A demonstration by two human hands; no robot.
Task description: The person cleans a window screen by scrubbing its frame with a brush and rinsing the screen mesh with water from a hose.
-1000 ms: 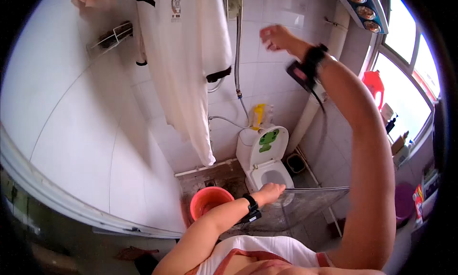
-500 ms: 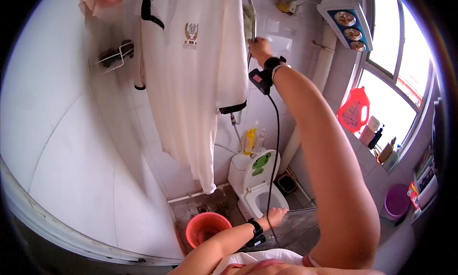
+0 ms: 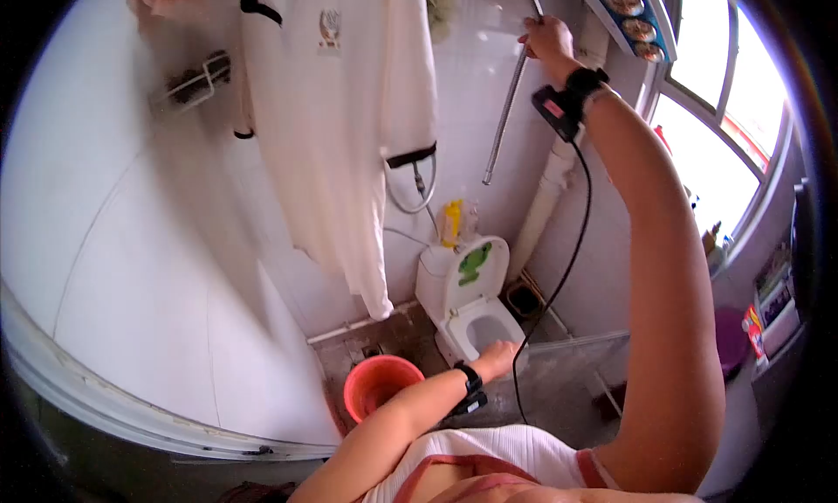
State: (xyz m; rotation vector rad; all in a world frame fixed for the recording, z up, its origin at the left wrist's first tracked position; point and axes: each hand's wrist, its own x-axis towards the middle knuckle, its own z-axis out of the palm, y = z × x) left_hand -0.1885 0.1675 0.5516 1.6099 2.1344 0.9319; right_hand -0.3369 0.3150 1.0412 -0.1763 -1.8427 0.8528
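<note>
My right hand (image 3: 550, 44) is raised high at the upper right, with its fingers closed round a thin silver rod (image 3: 504, 127). The rod bends near its top and hangs down beside the tiled wall. To its left hangs a long white shirt (image 3: 349, 145) with black collar and cuff trim and a small crest; the rod is apart from it. Low in front, my left hand (image 3: 497, 359) is closed near the front of the open toilet (image 3: 484, 324). Whatever it may hold is hidden. A black cable (image 3: 576, 258) hangs from the device on my right wrist.
A red bucket (image 3: 381, 382) stands on the wet floor at lower left. Yellow bottle (image 3: 451, 222) sits on the toilet tank. A heater lamp panel (image 3: 633, 18) and a window are at upper right. A wire rack (image 3: 205, 79) is on the left wall.
My right hand has moved right and up, taking the silver rod away from the shirt's sleeve. The rod's lower end is now in view. My left hand has stayed low and closed.
</note>
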